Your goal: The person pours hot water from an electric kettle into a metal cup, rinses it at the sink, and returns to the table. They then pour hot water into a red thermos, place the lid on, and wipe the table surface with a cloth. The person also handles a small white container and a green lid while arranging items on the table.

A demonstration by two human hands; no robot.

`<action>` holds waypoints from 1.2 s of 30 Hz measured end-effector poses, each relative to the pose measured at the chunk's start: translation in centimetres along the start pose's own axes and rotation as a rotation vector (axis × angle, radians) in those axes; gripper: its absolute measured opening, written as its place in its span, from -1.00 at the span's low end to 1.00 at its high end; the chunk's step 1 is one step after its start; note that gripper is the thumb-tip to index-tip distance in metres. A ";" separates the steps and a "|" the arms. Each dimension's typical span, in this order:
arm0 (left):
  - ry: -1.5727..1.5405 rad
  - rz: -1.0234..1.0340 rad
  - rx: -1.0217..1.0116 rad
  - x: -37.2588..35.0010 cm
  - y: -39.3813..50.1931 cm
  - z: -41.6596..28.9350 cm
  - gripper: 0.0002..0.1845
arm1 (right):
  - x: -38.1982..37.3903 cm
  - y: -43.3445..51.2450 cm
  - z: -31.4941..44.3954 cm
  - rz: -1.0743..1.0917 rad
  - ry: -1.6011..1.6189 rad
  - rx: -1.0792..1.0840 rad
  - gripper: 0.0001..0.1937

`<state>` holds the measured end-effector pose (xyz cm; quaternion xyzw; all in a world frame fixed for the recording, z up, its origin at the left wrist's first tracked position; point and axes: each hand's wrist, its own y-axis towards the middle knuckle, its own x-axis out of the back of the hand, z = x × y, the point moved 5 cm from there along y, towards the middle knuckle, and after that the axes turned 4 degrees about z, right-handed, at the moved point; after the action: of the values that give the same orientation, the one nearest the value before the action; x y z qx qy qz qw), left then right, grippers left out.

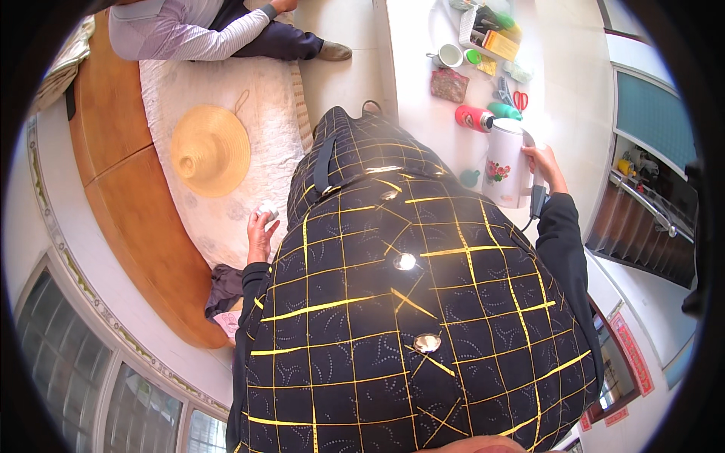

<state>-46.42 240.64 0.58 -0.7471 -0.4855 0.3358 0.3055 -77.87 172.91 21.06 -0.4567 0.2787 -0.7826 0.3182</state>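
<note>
My right hand grips the handle of a white jug with a floral print. The jug stands upright or nearly so; I cannot tell whether its base touches the surface below. A dark connector with a cord hangs beside my right wrist. At the other side, my left hand has a small white object in its fingers, possibly a cap. That hand is over the pale cloth cover of the wooden bench. A black coat with yellow lines covers my body between the hands.
A straw hat lies on the cover. Beyond it sits another person. The white table bears a red bottle, a teal bottle, red-handled scissors, a mug and a filled basket. A wooden backrest runs along the left.
</note>
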 end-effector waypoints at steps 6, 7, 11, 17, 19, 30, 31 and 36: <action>-0.052 0.013 -0.036 -0.2 0.0 0.0 -0.62 | -0.3 -0.6 0.8 0.011 0.005 -0.014 -0.74; -0.051 -0.005 -0.016 -0.2 0.1 0.0 -0.62 | -0.3 -0.6 0.9 0.013 0.003 -0.021 -0.74; -0.031 -0.012 -0.010 -0.2 0.2 -0.2 -0.62 | -0.4 -0.9 1.5 0.007 -0.020 -0.036 -0.74; -0.042 -0.022 0.004 -0.1 0.3 0.2 -0.60 | -0.3 -0.9 2.0 0.024 -0.045 -0.048 -0.73; -0.046 -0.019 0.007 -0.1 0.6 0.3 -0.59 | -0.2 -0.7 2.0 0.024 -0.054 -0.054 -0.72; -0.083 -0.016 0.002 0.2 0.3 1.1 -0.51 | -0.1 -0.3 2.6 0.069 -0.060 -0.078 -0.70; -0.097 -0.036 0.033 0.3 0.2 1.2 -0.51 | -0.1 -0.3 2.7 0.071 -0.064 -0.080 -0.70; -0.093 -0.010 0.008 -0.2 -0.3 0.9 -0.52 | -0.1 0.1 3.1 0.051 -0.090 -0.110 -0.70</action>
<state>-47.36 240.66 0.29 -0.7269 -0.5016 0.3708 0.2872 -75.01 172.45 22.29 -0.5008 0.3182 -0.7365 0.3249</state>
